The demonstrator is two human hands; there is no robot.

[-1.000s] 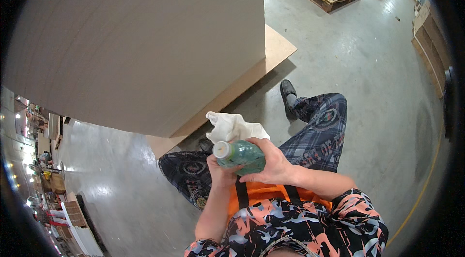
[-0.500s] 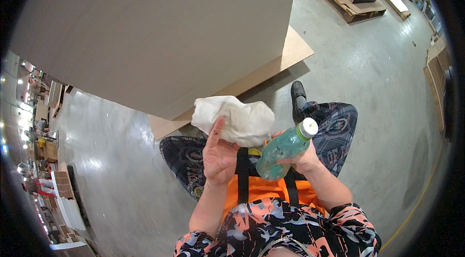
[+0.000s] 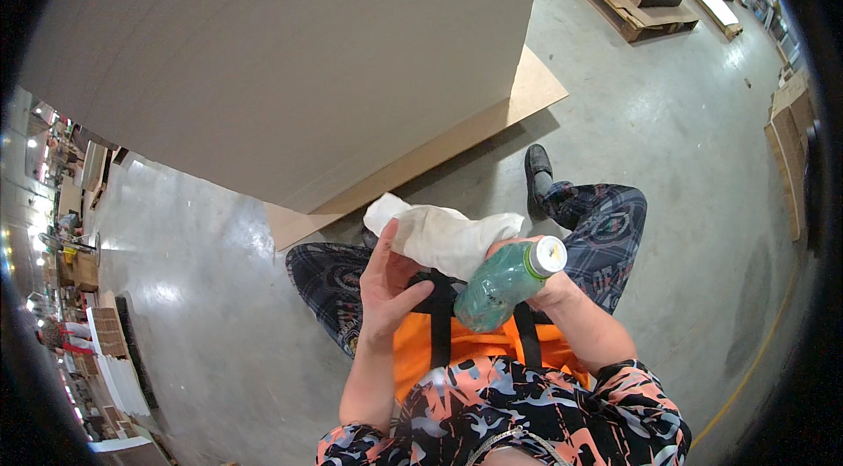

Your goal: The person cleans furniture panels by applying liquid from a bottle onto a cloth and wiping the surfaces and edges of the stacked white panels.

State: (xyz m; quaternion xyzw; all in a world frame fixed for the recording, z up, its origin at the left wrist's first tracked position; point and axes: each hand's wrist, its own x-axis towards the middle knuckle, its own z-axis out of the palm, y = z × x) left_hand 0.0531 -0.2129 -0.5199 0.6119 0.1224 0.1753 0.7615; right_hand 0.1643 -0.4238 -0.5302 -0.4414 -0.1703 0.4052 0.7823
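Observation:
A green-tinted plastic bottle [image 3: 494, 292] with a white cap is in my right hand [image 3: 551, 290], whose fingers wrap round it from the right. It tilts with its cap toward the upper right. My left hand [image 3: 385, 290] is open, thumb and forefinger spread apart, at the near left edge of a crumpled white cloth [image 3: 443, 236]. The cloth hangs between and beyond both hands, over my lap. Its right end meets the fingers of my right hand behind the bottle; whether they pinch it is hidden. An orange apron [image 3: 492, 345] with black straps lies below the bottle.
A tall stack of grey-brown sheets [image 3: 290, 71] on a tan board [image 3: 536, 88] rises just ahead. A pallet [image 3: 628, 22] with stacked board stands at far right, cardboard [image 3: 788, 158] at the right rim. Shelving and stacked panels [image 3: 118, 369] line the left.
The cloth has shifted right and slightly toward me, and its shape has changed. The bottle has moved slightly left and nearer, its cap lower. My left thumb has spread to the right.

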